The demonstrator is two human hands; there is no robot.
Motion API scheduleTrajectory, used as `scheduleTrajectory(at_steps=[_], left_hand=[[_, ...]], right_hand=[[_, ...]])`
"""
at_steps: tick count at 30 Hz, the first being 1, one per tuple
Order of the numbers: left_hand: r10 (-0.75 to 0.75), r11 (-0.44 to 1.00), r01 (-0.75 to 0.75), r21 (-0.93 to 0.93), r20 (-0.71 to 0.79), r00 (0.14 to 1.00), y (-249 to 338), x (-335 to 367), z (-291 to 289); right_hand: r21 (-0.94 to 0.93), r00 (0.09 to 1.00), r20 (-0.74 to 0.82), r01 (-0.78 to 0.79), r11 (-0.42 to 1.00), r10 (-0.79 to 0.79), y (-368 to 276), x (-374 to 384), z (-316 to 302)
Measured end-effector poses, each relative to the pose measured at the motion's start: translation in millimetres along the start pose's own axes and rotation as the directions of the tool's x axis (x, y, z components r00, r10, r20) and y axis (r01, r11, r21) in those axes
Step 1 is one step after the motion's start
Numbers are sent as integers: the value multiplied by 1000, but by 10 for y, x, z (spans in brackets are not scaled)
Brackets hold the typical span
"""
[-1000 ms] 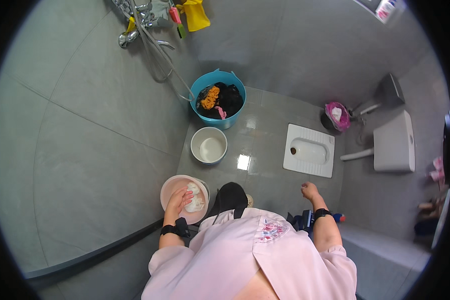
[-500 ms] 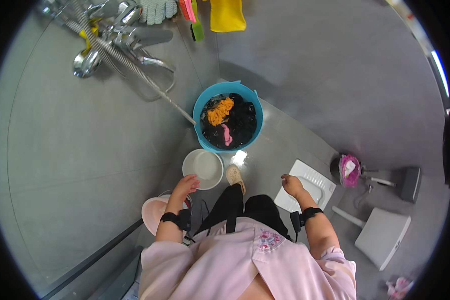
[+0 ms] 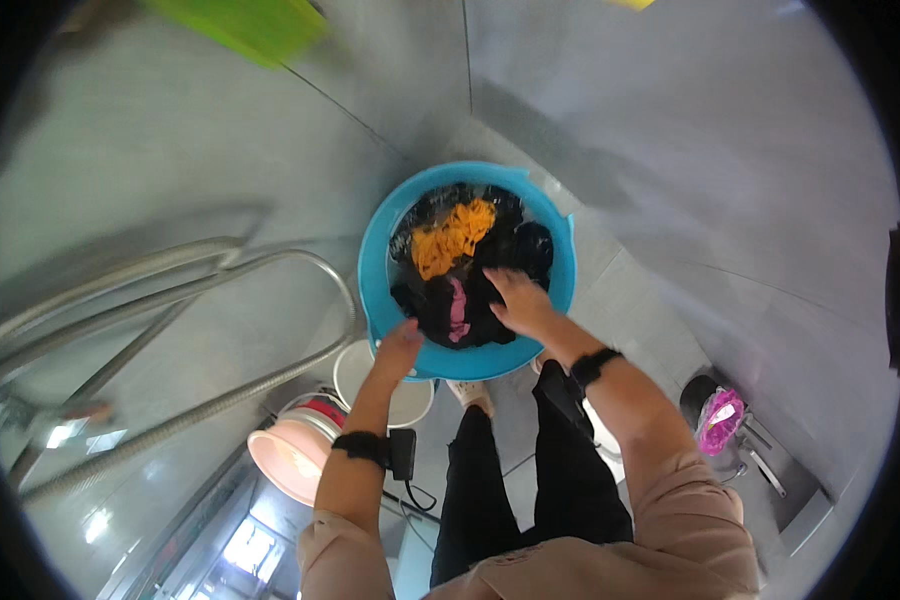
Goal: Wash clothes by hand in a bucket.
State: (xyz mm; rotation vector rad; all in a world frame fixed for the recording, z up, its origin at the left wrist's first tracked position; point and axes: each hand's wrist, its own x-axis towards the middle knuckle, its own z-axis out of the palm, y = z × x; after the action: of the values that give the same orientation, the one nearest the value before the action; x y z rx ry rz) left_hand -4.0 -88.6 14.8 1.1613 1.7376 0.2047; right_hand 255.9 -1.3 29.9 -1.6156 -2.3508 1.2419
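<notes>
A round blue tub (image 3: 372, 255) on the floor holds water and soaked laundry. Black clothes (image 3: 523, 252) fill most of it, with an orange cloth (image 3: 453, 238) bunched up in the far left part and a small pink cloth (image 3: 457, 312) closer to me. My right hand (image 3: 520, 303) reaches over the tub's near right side, fingers apart above the black clothes and holding nothing. At the near left rim is my left hand (image 3: 400, 348); its fingers are blurred, so whether they touch or grip the rim is unclear. Both forearms wear black straps.
A white bucket (image 3: 410, 405) stands just left of my feet, partly under my left arm. Beside it are stacked basins, a pale pink one (image 3: 285, 465) among them. A metal shower hose (image 3: 190, 405) loops at the left. A bin with a pink liner (image 3: 718, 420) stands at right.
I have bent closer to the tub, so it looks larger. Both hands have moved forward, the right from beside the squat toilet to above the laundry, the left from the white bucket to the rim.
</notes>
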Motion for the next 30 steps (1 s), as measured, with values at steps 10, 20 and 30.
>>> scheduleTrajectory(at_steps=[10, 20, 30], left_hand=[[278, 829, -154, 537, -158, 947, 147, 1598, 909], [-310, 721, 376, -582, 215, 926, 221, 1722, 971], [-261, 174, 179, -968, 130, 956, 274, 1298, 779]], right_hand=[[-374, 953, 251, -65, 925, 169, 675, 1547, 760], [-28, 878, 327, -362, 932, 351, 1052, 1708, 911], [282, 957, -163, 279, 918, -241, 367, 1421, 815]])
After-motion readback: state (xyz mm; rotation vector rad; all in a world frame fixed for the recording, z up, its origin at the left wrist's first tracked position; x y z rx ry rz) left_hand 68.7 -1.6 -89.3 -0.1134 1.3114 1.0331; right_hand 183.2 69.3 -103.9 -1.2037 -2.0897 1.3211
